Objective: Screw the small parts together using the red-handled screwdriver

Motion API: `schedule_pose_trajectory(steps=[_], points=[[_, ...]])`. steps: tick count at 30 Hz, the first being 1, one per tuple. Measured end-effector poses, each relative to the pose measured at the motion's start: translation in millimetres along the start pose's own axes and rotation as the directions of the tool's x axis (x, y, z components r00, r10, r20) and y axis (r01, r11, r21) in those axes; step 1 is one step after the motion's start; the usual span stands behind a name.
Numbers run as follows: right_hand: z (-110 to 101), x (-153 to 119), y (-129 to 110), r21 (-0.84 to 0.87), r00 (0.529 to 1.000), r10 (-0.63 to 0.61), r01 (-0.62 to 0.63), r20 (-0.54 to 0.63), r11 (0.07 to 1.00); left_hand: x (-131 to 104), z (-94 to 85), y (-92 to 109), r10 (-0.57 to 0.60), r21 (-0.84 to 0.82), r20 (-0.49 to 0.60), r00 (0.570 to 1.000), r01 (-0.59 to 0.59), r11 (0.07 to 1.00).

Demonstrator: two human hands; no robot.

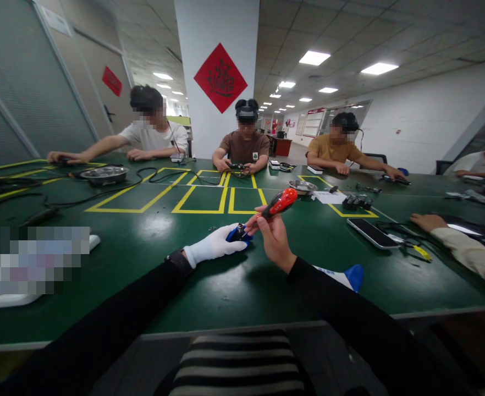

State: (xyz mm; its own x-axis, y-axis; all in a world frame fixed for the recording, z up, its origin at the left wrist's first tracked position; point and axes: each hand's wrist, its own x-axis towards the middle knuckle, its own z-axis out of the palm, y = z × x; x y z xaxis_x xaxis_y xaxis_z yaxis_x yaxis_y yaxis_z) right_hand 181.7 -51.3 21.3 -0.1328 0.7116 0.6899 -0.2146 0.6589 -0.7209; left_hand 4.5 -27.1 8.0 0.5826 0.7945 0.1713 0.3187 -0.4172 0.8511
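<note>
My gloved left hand (pixel 218 243) clamps a small dark part (pixel 240 233) over the counter (pixel 160 297); my right hand (pixel 276 242) grips a red-and-black screwdriver (pixel 281 202) beside it; the left metal dish (pixel 105 175) and right metal dish (pixel 302 187) show contents too small to tell.

Phone (pixel 373 233) on table (pixel 143 302), right; dish (pixel 302 187) farther back, beside paper (pixel 328 197); second dish (pixel 103 175) back left.

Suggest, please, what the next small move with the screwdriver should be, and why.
I would probably check the tip's seating, gently aligning the screwdriver with the small black part. The right hand holds the handle at a slant, pointing towards the part in the gloved left hand; whether the tip is seated is unclear.
</note>
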Motion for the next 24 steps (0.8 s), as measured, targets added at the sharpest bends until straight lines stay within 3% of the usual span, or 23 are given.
schedule_pose_trajectory(steps=[4, 13, 24], points=[[0.1, 0.0, -0.2, -0.001, 1.0, -0.001, 0.001, -0.002, 1.0, 1.2, -2.0, -2.4, 0.057, 0.032, -0.004, 0.998, -0.056, 0.998], [-0.2, 0.2, -0.4, 0.02, 1.0, -0.005, 0.005, 0.01, 1.0, 0.0, -0.2, 1.0, -0.009, -0.022, 0.025, 1.0, 0.01, 1.0], [-0.7, 0.7, 1.1, 0.023, 1.0, -0.009, 0.009, 0.003, 1.0, 2.0, 0.2, -0.7, -0.002, -0.044, -0.001, 1.0, 0.002, 0.999]])
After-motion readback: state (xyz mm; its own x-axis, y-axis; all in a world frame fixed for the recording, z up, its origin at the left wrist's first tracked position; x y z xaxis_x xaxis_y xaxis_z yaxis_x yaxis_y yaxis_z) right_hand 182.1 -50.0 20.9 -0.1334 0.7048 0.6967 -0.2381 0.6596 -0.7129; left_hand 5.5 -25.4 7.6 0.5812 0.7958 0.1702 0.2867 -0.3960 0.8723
